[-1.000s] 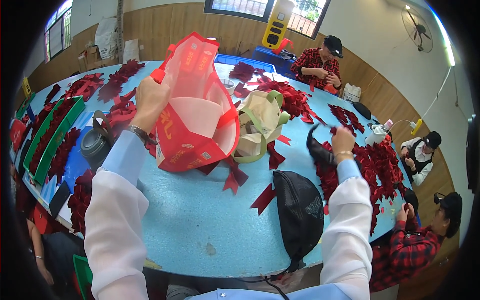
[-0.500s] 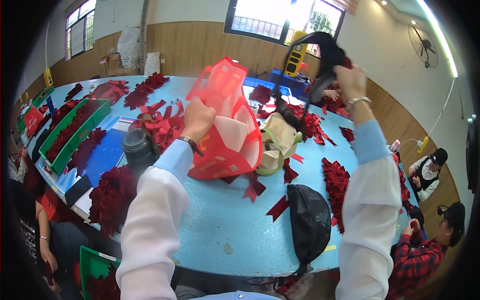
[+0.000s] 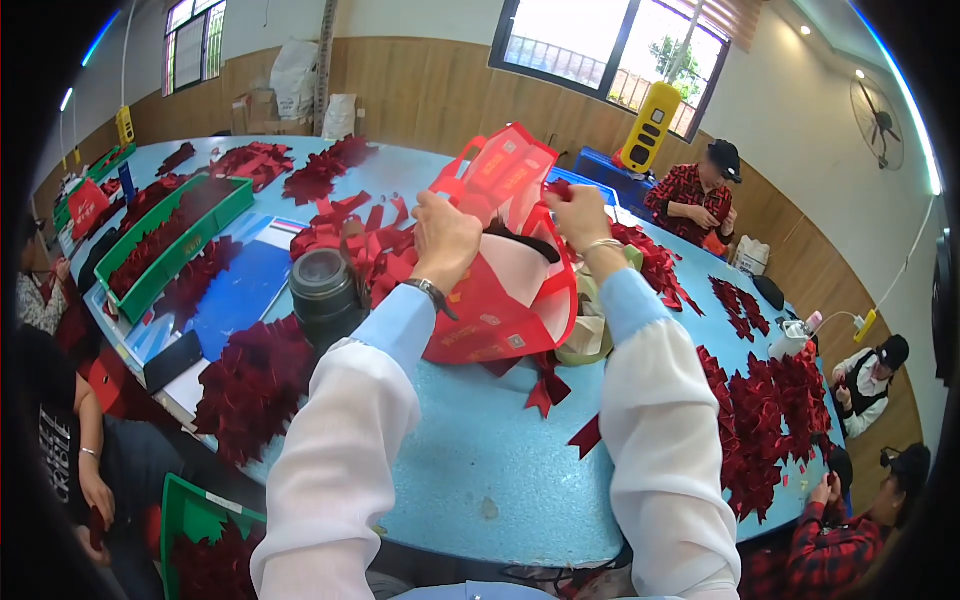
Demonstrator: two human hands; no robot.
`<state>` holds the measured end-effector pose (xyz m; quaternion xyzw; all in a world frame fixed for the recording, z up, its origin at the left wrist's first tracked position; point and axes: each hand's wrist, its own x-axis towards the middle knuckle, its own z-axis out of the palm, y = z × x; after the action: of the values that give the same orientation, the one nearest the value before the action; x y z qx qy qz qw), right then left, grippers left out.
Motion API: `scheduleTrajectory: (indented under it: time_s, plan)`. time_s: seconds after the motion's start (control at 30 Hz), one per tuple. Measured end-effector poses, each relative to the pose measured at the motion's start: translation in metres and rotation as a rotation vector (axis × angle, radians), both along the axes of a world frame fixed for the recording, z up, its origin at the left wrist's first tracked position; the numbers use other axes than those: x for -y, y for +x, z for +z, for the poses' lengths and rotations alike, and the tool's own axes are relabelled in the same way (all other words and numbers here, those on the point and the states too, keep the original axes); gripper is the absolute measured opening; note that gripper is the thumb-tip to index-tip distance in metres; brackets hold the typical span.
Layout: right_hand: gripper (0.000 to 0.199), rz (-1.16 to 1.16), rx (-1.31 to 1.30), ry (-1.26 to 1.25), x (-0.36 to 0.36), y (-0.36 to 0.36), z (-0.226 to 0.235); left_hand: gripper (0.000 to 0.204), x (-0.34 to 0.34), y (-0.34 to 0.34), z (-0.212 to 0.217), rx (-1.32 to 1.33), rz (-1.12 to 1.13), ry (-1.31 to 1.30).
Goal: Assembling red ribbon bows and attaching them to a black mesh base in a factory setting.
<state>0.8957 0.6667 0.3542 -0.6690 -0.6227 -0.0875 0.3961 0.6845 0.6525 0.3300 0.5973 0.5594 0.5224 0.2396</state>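
Note:
A red tote bag [image 3: 490, 310] with a pale lining stands on the table, its mouth facing up. My left hand [image 3: 447, 238] is closed on the left part of its rim. My right hand [image 3: 582, 215] is closed at the right side of the rim, by a red handle; its fingertips are partly hidden. Something black [image 3: 528, 244] shows inside the bag's mouth. Behind my right wrist, a cream and green bag [image 3: 588, 330] is partly covered. A dark lidded jar [image 3: 325, 295] stands beside my left forearm.
Dark red ribbon pieces [image 3: 255, 385] lie in heaps on the blue table [image 3: 480, 470], more [image 3: 755, 430] at the right. A green tray [image 3: 185, 240] of ribbons and a blue folder [image 3: 245, 290] are at left. Several people sit around, one in red plaid [image 3: 700, 190] across the table.
My right hand has come down and left to the bag's rim, and the black strapped bag it held up is lowered into the tote. My right sleeve now covers where the black pouch lay.

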Motion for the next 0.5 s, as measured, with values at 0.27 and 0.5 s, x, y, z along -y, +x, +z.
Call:
scheduleTrajectory:
  time_s: [0.27, 0.5]
  plan:
    - [0.046, -0.022, 0.062, -0.781, 0.105, 0.027, -0.029, 0.046, -0.005, 0.003, -0.007, -0.063, 0.027, -0.036]
    - [0.028, 0.056, -0.158, -0.487, 0.081, 0.026, -0.076, 0.025, -0.026, 0.027, -0.015, -0.397, -0.088, 0.231]
